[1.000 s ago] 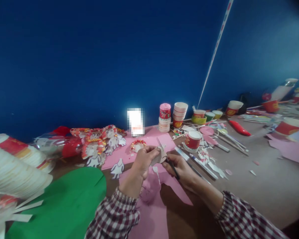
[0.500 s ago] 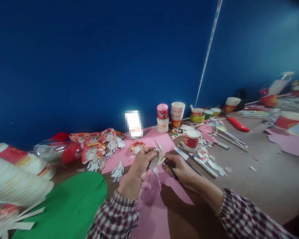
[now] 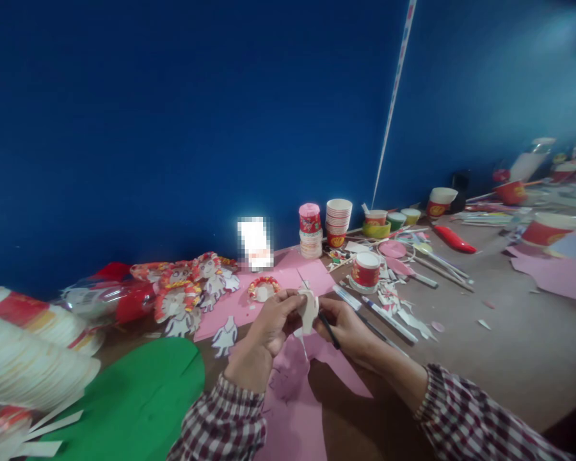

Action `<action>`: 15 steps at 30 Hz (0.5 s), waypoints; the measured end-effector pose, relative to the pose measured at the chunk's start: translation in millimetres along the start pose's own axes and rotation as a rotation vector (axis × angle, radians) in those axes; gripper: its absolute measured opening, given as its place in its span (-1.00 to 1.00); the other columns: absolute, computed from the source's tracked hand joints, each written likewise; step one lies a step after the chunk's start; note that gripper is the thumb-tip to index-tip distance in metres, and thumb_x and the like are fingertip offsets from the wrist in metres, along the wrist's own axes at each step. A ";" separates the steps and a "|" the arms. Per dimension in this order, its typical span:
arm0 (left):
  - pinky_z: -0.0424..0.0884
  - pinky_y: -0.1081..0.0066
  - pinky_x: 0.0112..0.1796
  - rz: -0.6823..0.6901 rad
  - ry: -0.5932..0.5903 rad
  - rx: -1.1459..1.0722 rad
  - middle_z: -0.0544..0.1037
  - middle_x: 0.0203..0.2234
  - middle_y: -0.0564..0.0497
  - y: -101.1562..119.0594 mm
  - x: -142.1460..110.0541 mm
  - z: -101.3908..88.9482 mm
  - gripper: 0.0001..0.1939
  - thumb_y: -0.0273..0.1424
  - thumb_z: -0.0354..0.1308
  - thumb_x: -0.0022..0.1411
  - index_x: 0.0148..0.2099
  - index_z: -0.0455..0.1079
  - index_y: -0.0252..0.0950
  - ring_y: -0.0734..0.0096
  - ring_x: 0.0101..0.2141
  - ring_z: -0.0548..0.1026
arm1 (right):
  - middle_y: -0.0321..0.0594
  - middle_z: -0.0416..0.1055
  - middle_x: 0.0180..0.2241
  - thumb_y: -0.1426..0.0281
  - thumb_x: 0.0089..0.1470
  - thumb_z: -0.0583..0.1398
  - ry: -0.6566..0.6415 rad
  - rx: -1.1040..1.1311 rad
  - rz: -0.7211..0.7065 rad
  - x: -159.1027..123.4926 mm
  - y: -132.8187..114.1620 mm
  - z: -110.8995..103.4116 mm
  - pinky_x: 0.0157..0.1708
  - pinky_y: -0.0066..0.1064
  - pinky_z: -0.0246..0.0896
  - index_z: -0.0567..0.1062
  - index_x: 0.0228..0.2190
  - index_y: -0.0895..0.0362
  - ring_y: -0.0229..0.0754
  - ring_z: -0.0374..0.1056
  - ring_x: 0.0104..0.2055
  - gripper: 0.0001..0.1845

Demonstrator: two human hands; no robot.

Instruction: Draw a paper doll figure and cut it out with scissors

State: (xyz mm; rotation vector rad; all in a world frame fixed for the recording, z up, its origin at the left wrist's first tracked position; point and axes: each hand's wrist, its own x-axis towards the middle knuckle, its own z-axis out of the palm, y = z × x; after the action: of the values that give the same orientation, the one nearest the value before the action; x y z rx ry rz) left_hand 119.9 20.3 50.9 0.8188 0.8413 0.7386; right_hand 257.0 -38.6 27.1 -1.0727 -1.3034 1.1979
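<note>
My left hand [image 3: 273,323] pinches a small white paper piece [image 3: 309,314] between thumb and fingers. Closed round black-handled scissors [image 3: 328,331], my right hand [image 3: 348,330] is close against the paper's right side. A thin blade tip points up and away behind the paper; the rest of the blades is hidden. Under both hands lies a pink sheet [image 3: 288,410] with dark drawn lines. A white figure cutout [image 3: 224,337] lies left of my left hand, and a red-and-yellow ring [image 3: 263,289] is just beyond it.
Decorated cutouts [image 3: 180,298] and a green disc [image 3: 139,390] are on the left, with stacked paper bowls [image 3: 38,352]. Paper cups [image 3: 338,221] stand along the blue wall [image 3: 173,115]. Markers [image 3: 388,319], paper scraps [image 3: 415,323] and a red-and-white cup [image 3: 366,269] are on the right.
The paper has turned in my left fingers, so its broad face now shows more upright between my hands. My right hand has shifted slightly with the scissors. The view has moved a little.
</note>
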 end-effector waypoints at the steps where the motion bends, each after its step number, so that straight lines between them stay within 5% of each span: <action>1: 0.31 0.49 -0.45 -0.002 0.000 -0.001 0.43 -0.60 0.09 -0.2 -1.4 2.1 -0.79 -0.40 0.33 -0.15 -0.43 0.38 -0.32 0.55 -0.57 0.37 | -0.37 0.25 -0.56 0.52 -0.17 0.14 0.001 0.024 0.008 -0.1 -0.2 0.5 -0.54 -0.54 -0.03 0.41 -0.43 0.22 -0.38 0.09 -0.54 -0.86; 8: 0.18 0.53 -0.47 0.045 0.110 0.126 0.44 -0.55 0.07 -2.5 -2.5 5.9 -0.80 -0.33 0.31 -0.13 -0.43 0.45 -0.33 0.59 -0.52 0.33 | -0.44 0.14 -0.62 0.56 -0.24 0.09 0.030 0.066 0.070 -3.4 1.5 4.6 -0.64 -0.57 -0.11 0.38 -0.42 0.20 -0.42 0.00 -0.62 -0.78; 15: 0.15 0.53 -0.51 0.031 0.048 0.067 0.40 -0.59 0.08 -5.2 0.8 3.4 -0.77 -0.33 0.33 -0.15 -0.42 0.45 -0.35 0.60 -0.55 0.29 | -0.44 0.14 -0.63 0.54 -0.20 0.10 0.034 0.043 0.047 -2.8 5.8 3.5 -0.65 -0.56 -0.07 0.35 -0.47 0.18 -0.41 0.00 -0.63 -0.88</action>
State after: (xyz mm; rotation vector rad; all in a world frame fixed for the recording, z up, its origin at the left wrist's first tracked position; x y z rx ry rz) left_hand 124.5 17.3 47.6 0.8782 0.9018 0.7639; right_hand 253.6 -41.1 21.0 -1.0936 -1.2271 1.2318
